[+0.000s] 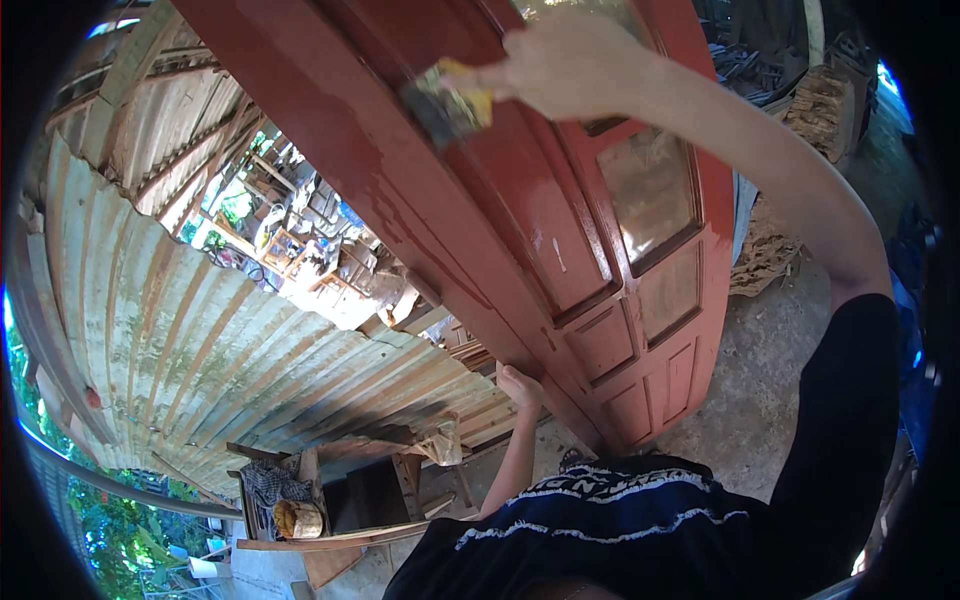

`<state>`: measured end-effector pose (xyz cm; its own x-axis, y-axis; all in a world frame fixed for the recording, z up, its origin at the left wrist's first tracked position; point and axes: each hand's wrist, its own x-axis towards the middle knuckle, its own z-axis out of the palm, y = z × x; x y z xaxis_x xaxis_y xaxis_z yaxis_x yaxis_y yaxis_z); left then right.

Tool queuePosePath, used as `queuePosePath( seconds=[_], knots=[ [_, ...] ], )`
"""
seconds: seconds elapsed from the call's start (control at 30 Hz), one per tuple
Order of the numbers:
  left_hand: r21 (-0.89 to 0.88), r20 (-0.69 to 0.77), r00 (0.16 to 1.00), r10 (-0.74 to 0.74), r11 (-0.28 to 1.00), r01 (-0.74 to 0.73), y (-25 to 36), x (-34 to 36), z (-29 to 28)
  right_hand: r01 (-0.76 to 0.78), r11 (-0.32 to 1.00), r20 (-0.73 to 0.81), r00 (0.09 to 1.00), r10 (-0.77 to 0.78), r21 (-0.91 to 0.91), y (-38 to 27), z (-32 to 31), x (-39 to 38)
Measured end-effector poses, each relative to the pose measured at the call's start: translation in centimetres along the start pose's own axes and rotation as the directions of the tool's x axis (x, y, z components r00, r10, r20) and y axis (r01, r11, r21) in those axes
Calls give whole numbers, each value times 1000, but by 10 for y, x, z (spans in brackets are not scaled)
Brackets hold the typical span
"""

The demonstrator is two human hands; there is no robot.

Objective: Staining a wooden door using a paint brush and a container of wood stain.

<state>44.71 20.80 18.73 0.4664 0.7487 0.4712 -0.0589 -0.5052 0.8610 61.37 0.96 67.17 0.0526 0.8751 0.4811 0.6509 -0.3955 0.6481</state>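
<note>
A tall reddish-brown panelled door (480, 230) with glass panes stands tilted in front of me, glossy and wet-looking over its upper part. Pinched in my right hand (575, 70) is a wide paintbrush (450, 105), blurred by motion, its dark head against the door's left stile and long panel. Low on the door's left edge, my left hand (520, 386) grips the wood, with its fingers partly hidden. Darker streaks run down the stile, and a pale drip marks the long panel.
A corrugated metal sheet (230, 340) stands at the left. Near its foot, a wooden stand (330, 540) carries a paint-stained can (297, 518) and a checked cloth (265, 485). Stacked wood (765, 250) lies right of the door on the concrete floor (760, 340).
</note>
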Motion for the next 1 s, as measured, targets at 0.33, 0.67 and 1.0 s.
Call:
queuePosePath(
  seconds=[0.33,0.67,1.0],
  knots=[
    [-108,-24,998,58,992,-60,33,8,-9,64,993,117,990,-75,97,-62,57,-65],
    [-171,-1,999,55,984,-54,31,5,-3,-209,974,-72,974,215,84,-32,26,-14],
    [-155,8,998,58,986,-56,34,9,-9,-255,867,371,924,89,428,-166,68,-129]
  ],
)
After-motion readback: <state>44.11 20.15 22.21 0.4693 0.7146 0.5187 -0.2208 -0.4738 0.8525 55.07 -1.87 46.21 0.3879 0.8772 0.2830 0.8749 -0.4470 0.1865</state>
